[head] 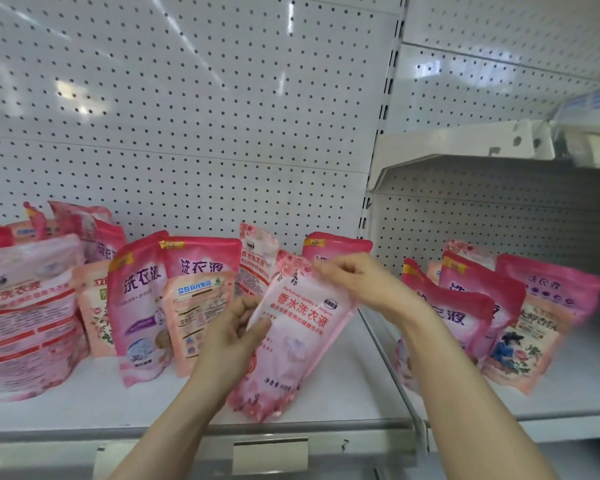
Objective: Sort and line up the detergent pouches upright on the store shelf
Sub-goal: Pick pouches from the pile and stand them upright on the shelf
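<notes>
A pale pink detergent pouch with red lettering tilts to the right over the front of the white shelf, its bottom near the shelf surface. My left hand pinches its left edge. My right hand grips its top right corner. Behind them two dark pink pouches stand upright with a small peach pouch leaning in front. A floral pouch and another dark pink one stand at the back.
Several pink pouches crowd the shelf's left end. Right of the slotted upright post, a neighbouring shelf holds more pouches, some leaning. A pegboard wall backs both shelves, and an upper shelf juts out at right.
</notes>
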### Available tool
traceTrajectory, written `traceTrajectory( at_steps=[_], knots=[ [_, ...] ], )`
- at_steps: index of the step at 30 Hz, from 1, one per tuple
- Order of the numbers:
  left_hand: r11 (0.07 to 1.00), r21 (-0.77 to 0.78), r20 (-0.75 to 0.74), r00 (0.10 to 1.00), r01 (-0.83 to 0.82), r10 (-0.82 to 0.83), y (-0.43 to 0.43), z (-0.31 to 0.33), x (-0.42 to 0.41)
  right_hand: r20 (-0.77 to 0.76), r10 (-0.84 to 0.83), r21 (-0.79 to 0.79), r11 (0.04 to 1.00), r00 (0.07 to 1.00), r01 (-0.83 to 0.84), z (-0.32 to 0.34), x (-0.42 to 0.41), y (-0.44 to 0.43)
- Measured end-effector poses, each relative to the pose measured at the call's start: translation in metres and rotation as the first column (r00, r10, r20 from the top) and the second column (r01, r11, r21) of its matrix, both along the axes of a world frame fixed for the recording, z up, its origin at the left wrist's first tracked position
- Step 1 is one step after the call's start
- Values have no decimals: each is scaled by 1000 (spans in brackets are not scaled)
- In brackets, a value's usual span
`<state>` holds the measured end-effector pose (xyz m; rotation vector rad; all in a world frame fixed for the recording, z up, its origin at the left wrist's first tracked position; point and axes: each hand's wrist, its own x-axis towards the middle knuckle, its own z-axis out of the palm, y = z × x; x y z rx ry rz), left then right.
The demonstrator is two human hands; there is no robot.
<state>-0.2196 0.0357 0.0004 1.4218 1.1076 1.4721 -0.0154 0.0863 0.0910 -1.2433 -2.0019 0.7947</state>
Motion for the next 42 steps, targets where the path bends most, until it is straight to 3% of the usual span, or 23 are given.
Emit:
traceTrajectory(
  at_steps=[2, 6, 8, 12, 14, 16, 19, 21, 22, 25, 27, 28, 30, 32, 34, 36, 38, 40, 42],
  knots=[
    [999, 15, 16, 999, -38, 38, 5, -4, 6, -43, -6, 40, 999, 999, 8, -1, 0, -2],
    [997, 15, 49, 996, -78, 77, 19, -12, 17, 220, -215, 390, 914, 952, 116, -2, -20, 5],
    [994, 36, 31, 994, -106, 105, 25, -12, 21, 279, -326, 514, 845, 903, 146, -3, -27, 11],
    [967, 164, -105, 972, -193, 211, 30, -14, 15, 270, -401, 584, 791, 875, 182, 3, -22, 22],
    [902, 324, -227, 903, -284, 366, 27, -17, 5, 298, -422, 603, 779, 856, 173, 0, -21, 26],
    [782, 506, -307, 770, -365, 559, 20, -16, -6, 312, -441, 615, 769, 841, 175, -9, -20, 31],
    [572, 655, -255, 569, -494, 782, 13, -8, -28, 272, -441, 629, 754, 855, 189, -21, -14, 39],
    [514, 656, -258, 476, -553, 841, 12, -5, -47, 268, -443, 636, 748, 855, 188, -21, -14, 42],
    [545, 617, -291, 479, -567, 828, 12, -3, -55, 259, -453, 660, 728, 853, 186, -21, -16, 43],
    [746, 345, -375, 645, -570, 666, 13, -3, -67, 117, -474, 779, 589, 873, 216, -18, -31, 37],
    [769, 292, -366, 677, -568, 639, 12, -8, -71, 24, -413, 808, 544, 910, 226, -17, -50, 25],
    [757, 307, -354, 669, -576, 653, 9, -10, -72, 14, -373, 793, 569, 928, 217, -17, -62, 17],
    [721, 334, -349, 631, -607, 693, 2, -11, -71, 55, -268, 655, 736, 962, 168, -28, -86, 4],
    [746, 325, -333, 668, -581, 665, -4, -14, -61, 65, -111, 321, 943, 992, 85, -40, -107, -4],
    [853, 281, -347, 782, -440, 518, -10, -20, -49, -29, -2, -13, 1000, 1000, 2, -51, -123, -6],
    [914, 285, -464, 793, -288, 394, -15, -29, -42, -7, 17, -26, 1000, 1000, -17, -62, -131, -1],
    [902, 342, -508, 756, -264, 414, -21, -39, -46, 2, -26, 62, 998, 1000, 26, -71, -133, 6],
    [797, 428, -374, 719, -426, 585, -31, -43, -55, -41, -24, 105, 994, 999, 29, -73, -129, 9],
    [595, 488, -175, 597, -638, 783, -41, -44, -71, -127, 12, 123, 992, 992, 4, -74, -125, 9]
  ],
)
